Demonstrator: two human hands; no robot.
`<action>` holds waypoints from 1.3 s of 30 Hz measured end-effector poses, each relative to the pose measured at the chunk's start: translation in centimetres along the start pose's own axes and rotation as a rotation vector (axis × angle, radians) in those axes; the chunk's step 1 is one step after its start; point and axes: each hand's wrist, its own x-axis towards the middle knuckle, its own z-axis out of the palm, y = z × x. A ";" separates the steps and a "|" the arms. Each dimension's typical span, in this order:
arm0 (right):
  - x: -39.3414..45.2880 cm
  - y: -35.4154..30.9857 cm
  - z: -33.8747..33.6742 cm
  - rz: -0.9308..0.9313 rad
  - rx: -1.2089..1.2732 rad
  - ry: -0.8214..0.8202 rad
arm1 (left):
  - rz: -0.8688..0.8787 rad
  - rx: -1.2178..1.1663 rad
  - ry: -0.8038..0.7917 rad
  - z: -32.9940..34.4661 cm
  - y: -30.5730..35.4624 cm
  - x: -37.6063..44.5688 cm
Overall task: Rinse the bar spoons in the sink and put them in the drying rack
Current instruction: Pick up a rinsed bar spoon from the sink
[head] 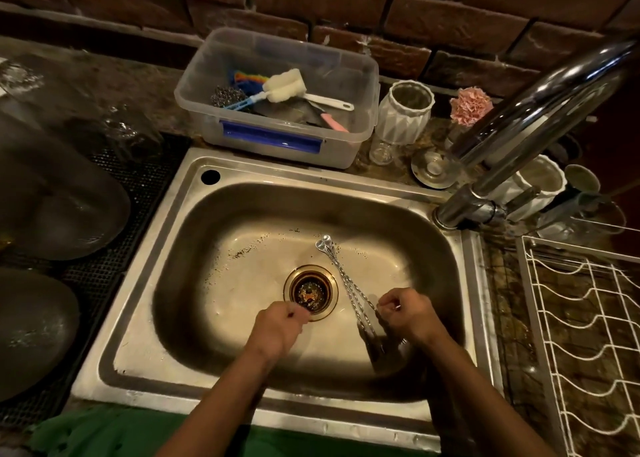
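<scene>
From the head camera, looking down, there is a metal sink (162, 259) with a round drain (310, 292) in the middle; no water is seen coming out of the big shiny tap (512, 134), which leans in from the right.

The bar spoons (341, 276) lie together in a thin bunch inside the sink, just to the right of the drain; their little bowls point away from the person, toward the back of the sink, and their long twisted stems run back toward the person and a bit to the right; the near ends are in shadow, so how many there are is hard to tell.

The right hand (405, 313) is curled closed and is touching the stems near their lower part; it looks like it is holding them; it is the nearer hand by far.

The left hand (280, 325) is also curled closed, over the near edge of the drain, a little apart from the spoons; if something small is in it, I cannot tell.

The white wire drying rack (588, 335) sits on the counter to the right of the sink, on the same side as the right hand; I think the spoons must be rinsed first, then go that way, stems first or lifted up.
</scene>
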 end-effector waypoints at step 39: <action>-6.6 -4.5 1.2 -0.062 0.403 -0.245 | -0.165 -1.063 -0.109 2.9 3.6 1.9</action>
